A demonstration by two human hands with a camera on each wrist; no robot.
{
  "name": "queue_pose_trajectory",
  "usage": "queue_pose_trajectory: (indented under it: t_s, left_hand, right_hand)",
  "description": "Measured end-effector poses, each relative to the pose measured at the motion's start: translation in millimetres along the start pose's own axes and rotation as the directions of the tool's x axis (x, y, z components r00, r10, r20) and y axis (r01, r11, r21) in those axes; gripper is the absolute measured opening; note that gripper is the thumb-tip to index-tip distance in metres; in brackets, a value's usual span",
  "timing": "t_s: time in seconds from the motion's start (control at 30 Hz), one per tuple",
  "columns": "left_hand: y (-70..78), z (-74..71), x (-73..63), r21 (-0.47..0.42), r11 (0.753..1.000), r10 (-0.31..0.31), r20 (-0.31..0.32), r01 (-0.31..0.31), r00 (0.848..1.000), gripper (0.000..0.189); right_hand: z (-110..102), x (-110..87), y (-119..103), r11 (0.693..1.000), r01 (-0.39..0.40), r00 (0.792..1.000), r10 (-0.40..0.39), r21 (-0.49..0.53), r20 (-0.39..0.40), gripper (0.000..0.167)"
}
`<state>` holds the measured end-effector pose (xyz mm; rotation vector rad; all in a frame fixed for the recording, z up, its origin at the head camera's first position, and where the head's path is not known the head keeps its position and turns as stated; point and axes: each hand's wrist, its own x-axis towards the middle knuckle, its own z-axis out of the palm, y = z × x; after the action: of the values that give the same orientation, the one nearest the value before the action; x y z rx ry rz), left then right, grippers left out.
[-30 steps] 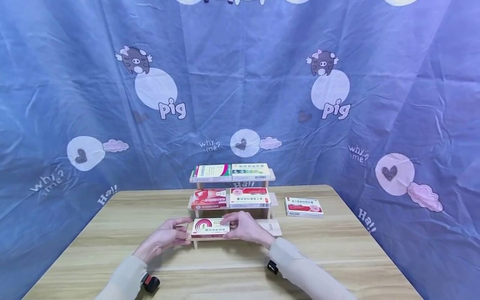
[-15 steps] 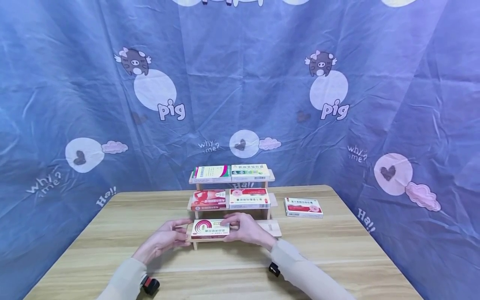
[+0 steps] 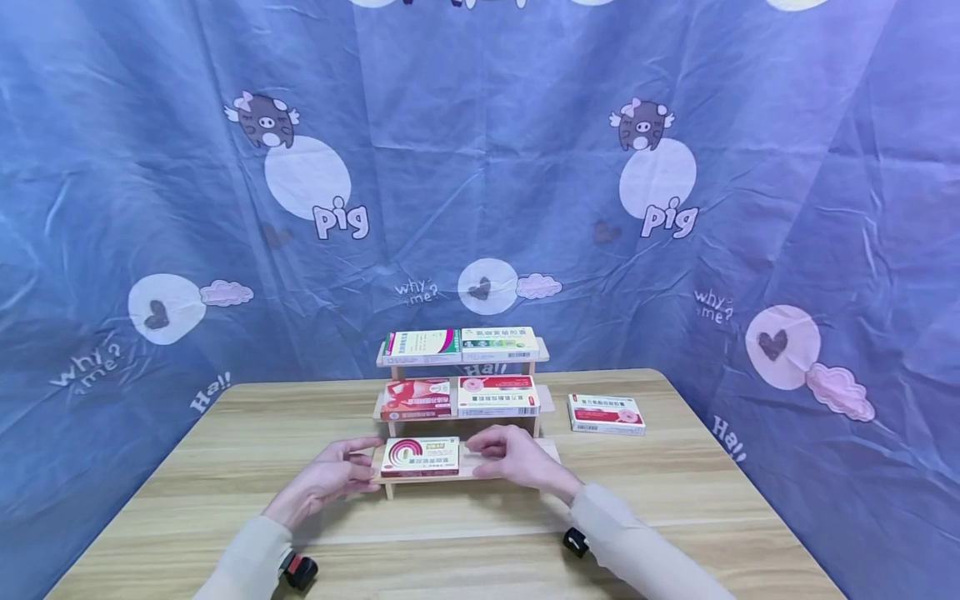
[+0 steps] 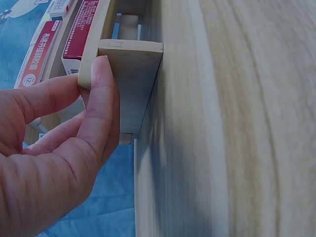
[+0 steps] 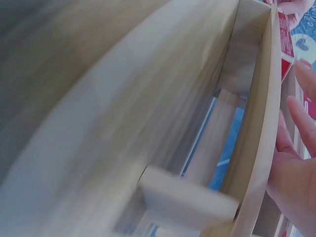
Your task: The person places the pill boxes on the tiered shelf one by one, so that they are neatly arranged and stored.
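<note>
A three-tier wooden display stand [image 3: 480, 473] holds medicine boxes. My left hand [image 3: 330, 479] is at the left end of its lowest tier; in the left wrist view the fingers [image 4: 98, 106] pinch the board's edge. Beside that hand a white medicine box with red arcs [image 3: 421, 457] lies flat on the left half of this tier. My right hand [image 3: 517, 458] hovers over the tier's right half, its fingers loosely bent and apart from the box. In the right wrist view that hand [image 5: 296, 173] appears by the stand's front edge with nothing between its fingers.
The middle tier carries a red medicine box [image 3: 417, 398] and a red-and-white one [image 3: 498, 396]. On the top tier lie two more boxes, one with a magenta-green edge [image 3: 422, 345], one green-and-white [image 3: 500, 343]. Another red-and-white box [image 3: 606, 414] lies on the table [image 3: 660, 500], right of the stand.
My right hand has let go of the box with red arcs and moved right. The box stays on the lowest tier. My left hand stays in place.
</note>
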<state>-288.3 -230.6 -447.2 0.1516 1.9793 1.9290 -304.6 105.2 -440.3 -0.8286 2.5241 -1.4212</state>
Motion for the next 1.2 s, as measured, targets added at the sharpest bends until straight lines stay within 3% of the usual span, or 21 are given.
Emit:
queue_pose_trajectory:
  t_s: [0.37, 0.93, 1.2]
  left_hand:
    - [-0.3, -0.5, -2.5, 0.009, 1.000, 0.000, 0.008, 0.000, 1.000, 0.075]
    - [7.3, -1.9, 0.2, 0.019, 1.000, -0.001, 0.012, 0.001, 1.000, 0.075]
    - [1.0, -0.6, 0.8, -0.002, 1.000, -0.012, -0.001, 0.012, 1.000, 0.074]
  right_hand:
    - [-24.4, -15.9, 12.4, 0.998, -0.011, 1.000, 0.010, 0.057, 0.018, 0.024]
    - [-84.5, -33.2, 23.5, 0.998, -0.030, 0.995, 0.024, 0.059, 0.093, 0.029]
    - [-106.2, -41.9, 34.9, 0.995, -0.050, 0.998, 0.046, 0.087, 0.052, 0.028]
